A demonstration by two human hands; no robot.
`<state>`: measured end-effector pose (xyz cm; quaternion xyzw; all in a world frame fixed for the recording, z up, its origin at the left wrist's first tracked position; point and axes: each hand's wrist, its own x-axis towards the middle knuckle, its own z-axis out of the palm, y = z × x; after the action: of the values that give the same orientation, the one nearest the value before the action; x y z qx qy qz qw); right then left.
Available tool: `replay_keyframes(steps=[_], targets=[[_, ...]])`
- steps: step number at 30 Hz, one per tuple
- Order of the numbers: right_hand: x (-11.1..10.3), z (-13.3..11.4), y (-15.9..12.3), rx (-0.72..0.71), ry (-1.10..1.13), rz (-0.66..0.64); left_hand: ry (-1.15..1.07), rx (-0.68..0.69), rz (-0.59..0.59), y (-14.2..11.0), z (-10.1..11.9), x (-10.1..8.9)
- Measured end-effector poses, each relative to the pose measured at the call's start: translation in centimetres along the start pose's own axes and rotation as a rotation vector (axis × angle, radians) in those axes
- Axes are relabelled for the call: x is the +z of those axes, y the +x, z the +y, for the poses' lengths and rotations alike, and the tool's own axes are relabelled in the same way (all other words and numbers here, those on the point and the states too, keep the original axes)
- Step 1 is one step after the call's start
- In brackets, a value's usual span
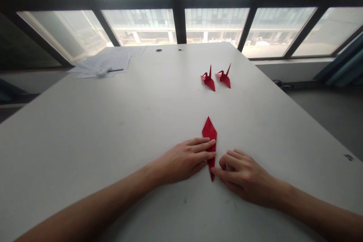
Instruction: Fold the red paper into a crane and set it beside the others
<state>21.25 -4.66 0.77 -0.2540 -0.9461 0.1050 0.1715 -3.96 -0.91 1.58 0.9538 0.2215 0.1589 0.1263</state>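
Observation:
A narrow kite-shaped piece of folded red origami paper lies on the white table in front of me, its long thin point towards me. My left hand rests flat across its middle, fingers stretched out and pressing it down, covering part of it. My right hand is on the other side with its fingers curled in. One of its fingertips touches the paper's edge near the lower point; whether it pinches a layer is hard to see.
Two finished red paper cranes stand farther back on the table. White paper sheets with a crumpled piece and a dark pen lie at the back left. Large windows rise beyond the far edge.

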Motion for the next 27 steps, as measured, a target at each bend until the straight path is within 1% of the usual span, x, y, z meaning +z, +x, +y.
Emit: replay_keyframes(steps=[11, 16, 21, 27], targets=[[-0.42, -0.29, 0.06, -0.135, -0.086, 0.011, 0.000, 0.002, 0.018, 0.03, -0.10, 0.25], [-0.44, -0.55, -0.14, -0.202, -0.026, -0.010, 0.009, -0.007, -0.004, 0.05, -0.03, 0.11], [-0.35, -0.35, -0.56, -0.122, 0.032, 0.094, 0.005, -0.007, 0.003, 0.11, 0.13, -0.02], [-0.50, -0.45, -0.19, -0.116, -0.013, -0.010, 0.007, -0.005, -0.001, 0.06, 0.11, -0.04]])
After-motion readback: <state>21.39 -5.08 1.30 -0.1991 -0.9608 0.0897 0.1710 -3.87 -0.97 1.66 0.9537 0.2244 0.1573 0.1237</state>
